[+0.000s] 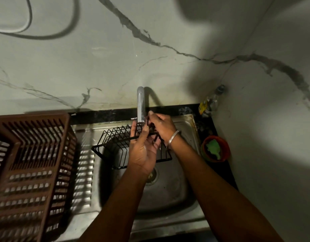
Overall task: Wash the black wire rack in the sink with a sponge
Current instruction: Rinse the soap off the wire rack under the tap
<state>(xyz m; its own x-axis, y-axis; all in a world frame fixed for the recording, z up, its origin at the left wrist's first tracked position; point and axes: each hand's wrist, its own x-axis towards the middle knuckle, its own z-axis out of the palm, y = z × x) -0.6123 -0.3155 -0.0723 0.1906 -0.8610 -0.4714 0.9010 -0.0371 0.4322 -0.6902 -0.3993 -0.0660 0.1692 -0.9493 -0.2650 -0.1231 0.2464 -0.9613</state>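
Black wire rack [116, 142]: thin coated rods bent into a row of pointed dividers on a rectangular frame, sitting tilted across the basin of the stainless sink [168, 193], left end up near the ribbed drainboard, right end under the hands. Left hand [143, 151] palm up beneath the rack's right side, fingers mostly straight, a wire running across them, supporting rather than clamping. Right hand [161, 126], metal bangle on the wrist, fingers curled and pinching a rack wire just below the grey tubular tap spout [140, 105]. Whether water is running: can't tell. Sponge [214, 148], green, irregular shape, lies in a round orange-red bowl [225, 145] on the dark counter right of the sink. Brown slatted plastic crate [32, 165] sits on the drainboard side. Wall behind is pale marble-look with grey veins.
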